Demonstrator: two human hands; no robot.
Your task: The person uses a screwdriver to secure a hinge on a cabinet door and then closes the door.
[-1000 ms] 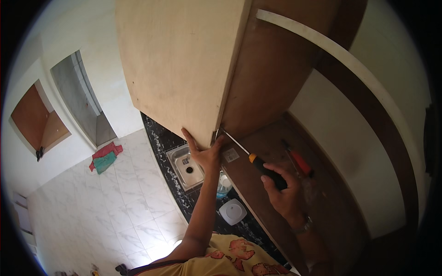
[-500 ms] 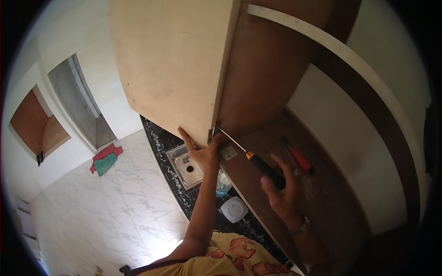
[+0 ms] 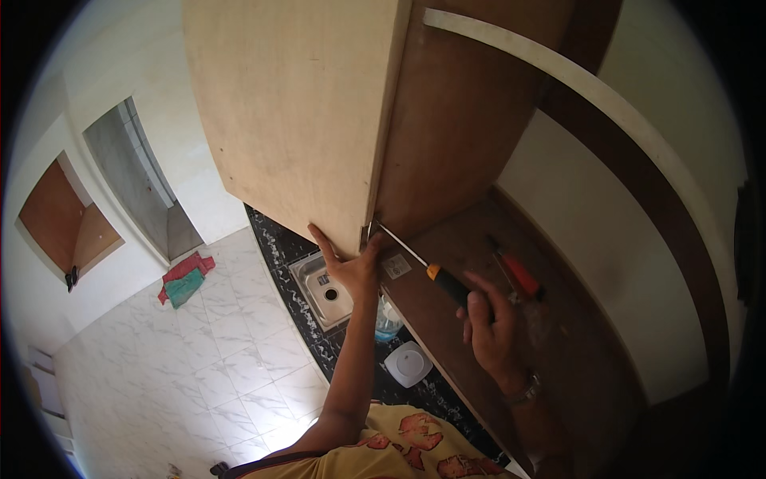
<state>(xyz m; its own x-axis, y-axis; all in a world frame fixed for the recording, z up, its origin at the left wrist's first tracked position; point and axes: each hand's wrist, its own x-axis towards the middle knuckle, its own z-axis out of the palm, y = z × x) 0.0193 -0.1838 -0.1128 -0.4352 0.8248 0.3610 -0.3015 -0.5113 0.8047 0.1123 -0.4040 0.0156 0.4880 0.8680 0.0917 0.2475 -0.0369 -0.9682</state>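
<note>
A pale wooden cabinet door (image 3: 295, 104) stands open, with a small metal hinge (image 3: 366, 235) at its lower edge beside the brown cabinet panel (image 3: 447, 136). My left hand (image 3: 356, 274) grips the door's bottom corner, its forefinger stretched along the face and its thumb against the hinge. In my right hand (image 3: 493, 335) is a screwdriver (image 3: 448, 283) with a black and yellow handle. The fingers curl round the handle's end. Its steel shaft slants up to the left, and the tip is at the hinge; whether it sits in a screw is too small to tell.
On the brown shelf (image 3: 582, 359) lies a red-handled tool (image 3: 523, 277). Below are a steel sink (image 3: 339, 307), a clear bottle (image 3: 388, 319) and a white lidded container (image 3: 408, 364) on the black counter (image 3: 274, 239). Red and green cloths (image 3: 186, 285) lie on the tiled floor.
My right hand's thumb and fingers have shifted around the screwdriver handle, covering more of its end. The left hand, the door and the screwdriver tip stay in place.
</note>
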